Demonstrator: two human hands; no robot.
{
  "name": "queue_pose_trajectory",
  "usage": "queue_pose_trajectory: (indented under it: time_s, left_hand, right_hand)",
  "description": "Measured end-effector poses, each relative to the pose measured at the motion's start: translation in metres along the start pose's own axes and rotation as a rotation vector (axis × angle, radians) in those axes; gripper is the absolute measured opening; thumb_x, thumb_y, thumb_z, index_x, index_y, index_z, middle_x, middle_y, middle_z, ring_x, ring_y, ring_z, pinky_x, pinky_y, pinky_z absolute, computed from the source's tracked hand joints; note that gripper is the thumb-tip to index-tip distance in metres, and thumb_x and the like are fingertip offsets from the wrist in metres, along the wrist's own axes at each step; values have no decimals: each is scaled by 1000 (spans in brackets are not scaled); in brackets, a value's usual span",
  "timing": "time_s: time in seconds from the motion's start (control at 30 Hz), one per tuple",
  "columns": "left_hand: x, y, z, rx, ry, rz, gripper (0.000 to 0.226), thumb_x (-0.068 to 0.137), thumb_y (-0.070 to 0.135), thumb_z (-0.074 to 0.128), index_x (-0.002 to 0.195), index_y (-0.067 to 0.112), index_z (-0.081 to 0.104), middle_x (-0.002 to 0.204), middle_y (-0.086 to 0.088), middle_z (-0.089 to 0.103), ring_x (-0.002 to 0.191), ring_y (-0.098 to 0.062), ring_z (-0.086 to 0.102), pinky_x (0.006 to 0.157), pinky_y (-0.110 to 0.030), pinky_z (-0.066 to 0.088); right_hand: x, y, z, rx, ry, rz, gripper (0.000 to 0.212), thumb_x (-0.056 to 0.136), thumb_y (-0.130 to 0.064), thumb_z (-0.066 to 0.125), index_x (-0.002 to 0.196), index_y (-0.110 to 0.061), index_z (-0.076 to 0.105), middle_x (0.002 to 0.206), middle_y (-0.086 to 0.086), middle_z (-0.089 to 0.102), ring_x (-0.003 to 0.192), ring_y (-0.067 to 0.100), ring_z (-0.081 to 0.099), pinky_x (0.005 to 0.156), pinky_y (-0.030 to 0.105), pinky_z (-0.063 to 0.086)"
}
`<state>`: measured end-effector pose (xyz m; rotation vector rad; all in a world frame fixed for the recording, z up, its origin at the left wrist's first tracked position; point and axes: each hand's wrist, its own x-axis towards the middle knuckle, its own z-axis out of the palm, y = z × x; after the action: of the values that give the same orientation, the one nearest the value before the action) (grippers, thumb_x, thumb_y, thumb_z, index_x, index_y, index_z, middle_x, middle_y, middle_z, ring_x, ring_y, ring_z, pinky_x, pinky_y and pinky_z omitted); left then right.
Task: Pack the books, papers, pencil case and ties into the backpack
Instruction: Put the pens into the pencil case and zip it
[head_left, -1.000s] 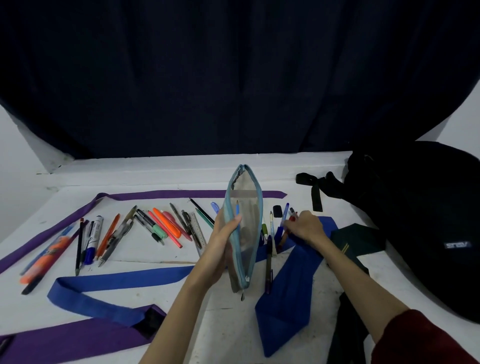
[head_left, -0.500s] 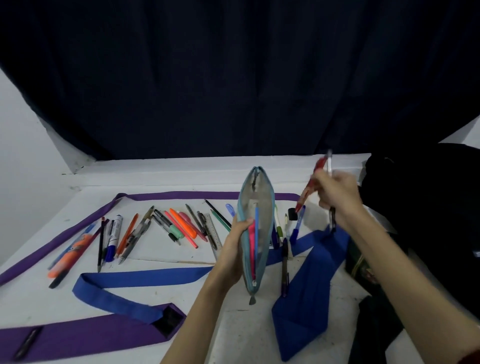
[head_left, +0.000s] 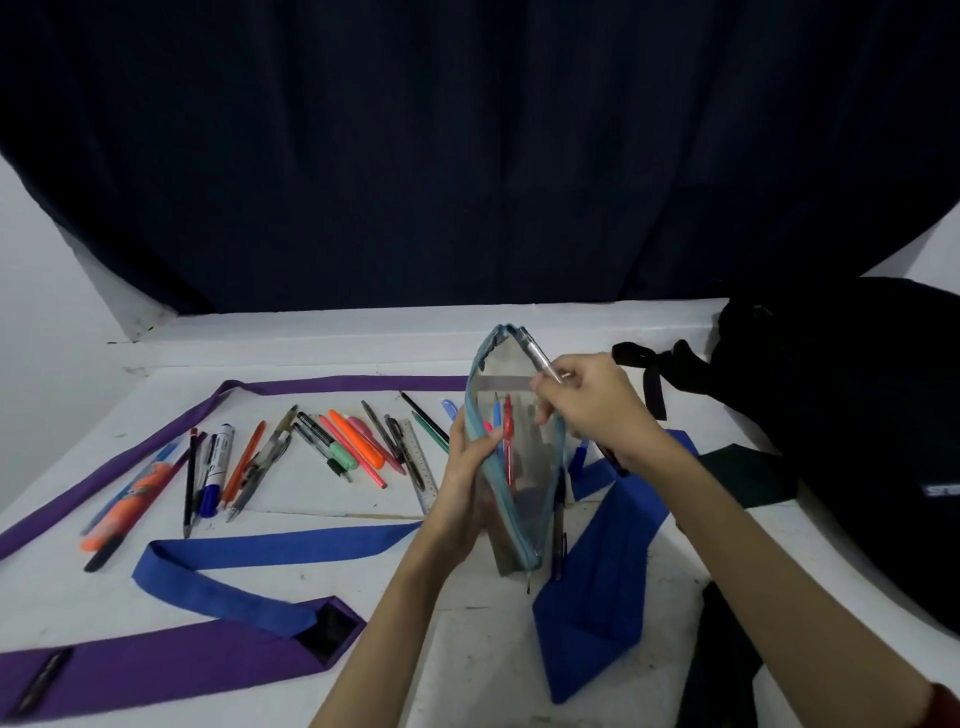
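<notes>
You have a white table backed by a dark curtain. Loose pens and markers lie scattered on its left half, a clear ruler lying among them at their right end.

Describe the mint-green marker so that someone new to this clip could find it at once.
Start at the white table and find the row of pens left of the pencil case. Midway along lies the mint-green marker, beside an orange highlighter. It alone has a pale green barrel with a black cap.
</notes>
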<state>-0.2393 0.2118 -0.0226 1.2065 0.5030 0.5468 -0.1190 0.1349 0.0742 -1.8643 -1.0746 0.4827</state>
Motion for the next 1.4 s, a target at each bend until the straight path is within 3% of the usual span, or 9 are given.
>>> queue_pose_trajectory:
  time_s: [0.07, 0.17, 0.4, 0.6, 0.73, 0.93, 1.1, 1.2, 1.4]
  left_hand:
    - [-1, 0, 0, -3, -16, -5, 79, 74, 52, 59, 143, 35, 24, 135, -10, 47, 113, -26, 57, 66, -26, 56]
    - [-1, -2, -1, 8, -23, -5, 108, 55, 68, 74, 144, 37, 22, 137, -9, 47, 118, -28, 55, 71, -28, 56]
    - [-5, -10, -13, 8, -14, -1, 124, 40, 78, 73, 145, 27, 30, 133, -8, 55, 117, -26, 57, 81, -31, 56]
    - [-7, 0, -20, 25, -22, 44, 111, 53, 70, 74, 146, 32, 26, 137, -6, 50, 122, -27, 53, 96, -46, 50]
    - [-8, 0, -23, -14, -36, 100, 75, 74, 34, 62, 140, 37, 27, 126, -1, 56, 105, -16, 65, 78, -33, 57]
    - [-8, 2, -28, -38, -15, 63, 77, 73, 34, 59, 142, 38, 25, 131, -3, 51, 113, -24, 59, 85, -40, 56]
    - [-9, 4, -31, -80, 8, 16, 72, 73, 39, 60, 138, 41, 30, 130, -2, 51, 115, -27, 56, 82, -39, 57]
    - [-9, 5, -35, -65, 35, 5, 76, 73, 43, 61, 141, 41, 28, 132, -2, 49, 116, -27, 54, 81, -41, 57]
    - [-8, 6, -41, -67, 75, 22, 77, 72, 34, 69, 141, 40, 33, 132, -5, 52, 111, -27, 58, 76, -39, 58]
  right_hand:
    - [0, -10, -3, 203, -21, 25, 18, 94, -9, 51, 88, 2, 64, 64, 6, 65, 38, 4, 47, 44, 20, 41]
    - [-2, -22, 1, 419, -39, 1, 19, 99, -12, 43, 87, -7, 56, 67, 12, 66, 48, 17, 60, 51, 24, 51]
    - [0, -6, 14, 131, 25, 5, 22, 96, -28, 49, 93, -6, 53, 65, 6, 72, 71, 54, 58, 68, 60, 53]
    - [-4, -5, 19, -1, 35, -2, 14, 89, -17, 63, 96, -5, 61, 79, 11, 72, 73, 20, 70, 69, 40, 59]
    - [-3, -5, 26, -111, 24, 12, 33, 84, -25, 70, 110, -6, 62, 90, 13, 69, 68, 21, 69, 71, 38, 59]
    - [-5, -3, 15, 165, 127, 1, 10, 89, -14, 63, 90, -4, 65, 65, 11, 68, 44, 19, 62, 45, 25, 51]
    - [4, 16, 3, 250, 339, 1, 12, 92, -9, 58, 83, -2, 63, 58, 12, 62, 30, 12, 47, 34, 17, 36]
    - [21, 53, -2, 106, 364, 124, 14, 92, -12, 57, 87, 1, 63, 60, 10, 62, 33, 12, 49, 34, 15, 35]
    - [44, 121, 4, -324, 168, 401, 33, 89, -28, 62, 77, 2, 65, 72, 17, 69, 57, 23, 61, 53, 28, 47]
